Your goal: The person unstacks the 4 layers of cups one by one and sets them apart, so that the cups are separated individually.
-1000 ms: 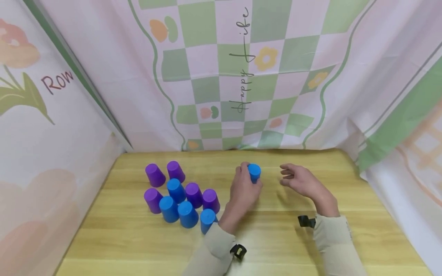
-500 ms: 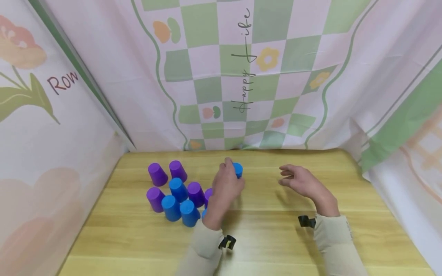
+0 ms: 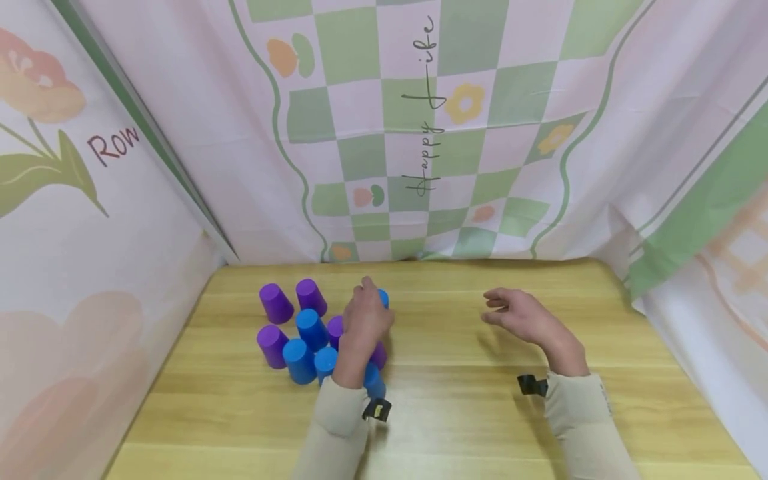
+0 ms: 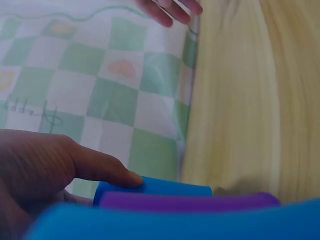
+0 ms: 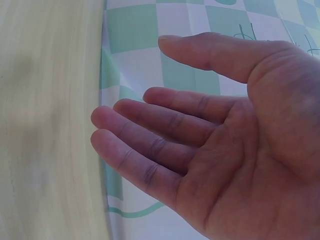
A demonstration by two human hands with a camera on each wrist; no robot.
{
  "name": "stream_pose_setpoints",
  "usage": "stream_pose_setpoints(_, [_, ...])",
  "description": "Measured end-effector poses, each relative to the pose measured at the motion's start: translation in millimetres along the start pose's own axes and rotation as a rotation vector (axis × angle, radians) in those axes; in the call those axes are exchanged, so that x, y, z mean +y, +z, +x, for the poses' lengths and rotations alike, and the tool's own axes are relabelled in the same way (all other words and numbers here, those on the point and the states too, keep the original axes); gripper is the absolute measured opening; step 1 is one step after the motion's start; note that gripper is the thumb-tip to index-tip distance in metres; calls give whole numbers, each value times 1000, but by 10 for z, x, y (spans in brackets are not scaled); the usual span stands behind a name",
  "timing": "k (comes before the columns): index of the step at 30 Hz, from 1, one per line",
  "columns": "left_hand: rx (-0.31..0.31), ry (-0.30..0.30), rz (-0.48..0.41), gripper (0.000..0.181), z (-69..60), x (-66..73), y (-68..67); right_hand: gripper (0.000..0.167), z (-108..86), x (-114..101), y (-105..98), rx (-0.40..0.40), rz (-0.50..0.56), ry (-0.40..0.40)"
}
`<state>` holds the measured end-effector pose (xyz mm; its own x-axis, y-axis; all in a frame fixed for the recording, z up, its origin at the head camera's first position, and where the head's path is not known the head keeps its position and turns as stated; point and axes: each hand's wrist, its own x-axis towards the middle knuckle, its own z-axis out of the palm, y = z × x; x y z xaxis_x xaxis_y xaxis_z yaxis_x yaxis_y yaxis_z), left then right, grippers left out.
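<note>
My left hand grips an upside-down blue cup at the back right of the cup group and hides part of it. In the left wrist view, the thumb lies along that blue cup; a purple cup and a blurred blue cup show in front. Several upside-down cups stand around the hand, among them a purple cup, a blue cup and another blue cup. The left forearm partly covers others. My right hand hovers over the right side, fingers relaxed, palm bare.
The wooden table extends to a patterned curtain at the back. Another printed curtain closes the left side. Two purple cups, one of them this purple cup, stand at the back left of the group.
My left hand has carried the blue cup leftward from the table's middle to the cup group, now covering some cups there. The right hand has barely moved.
</note>
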<state>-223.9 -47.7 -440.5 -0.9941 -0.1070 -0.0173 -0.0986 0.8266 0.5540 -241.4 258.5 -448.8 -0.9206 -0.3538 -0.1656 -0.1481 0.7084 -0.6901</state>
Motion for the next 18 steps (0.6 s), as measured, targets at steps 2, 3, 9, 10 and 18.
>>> stream_pose_setpoints(2, [-17, 0, -25, 65, 20, -67, 3, 62, 2, -8, 7, 1, -4, -3])
stream_pose_setpoints(3, [-22, 4, -37, 65, 29, -102, 4, 62, 0, -15, 8, 0, -6, -4])
stream_pose_setpoints(9, [-11, 58, -38, 46, 79, -250, -7, 60, -22, -50, -8, -4, -29, -7])
stream_pose_setpoints(10, [-13, 58, -39, 45, 85, -258, -13, 60, -23, -52, -12, -4, -31, -8])
stream_pose_setpoints(18, [-57, -4, -89, 47, 81, -251, -67, 62, -25, -52, -15, -5, -27, -8])
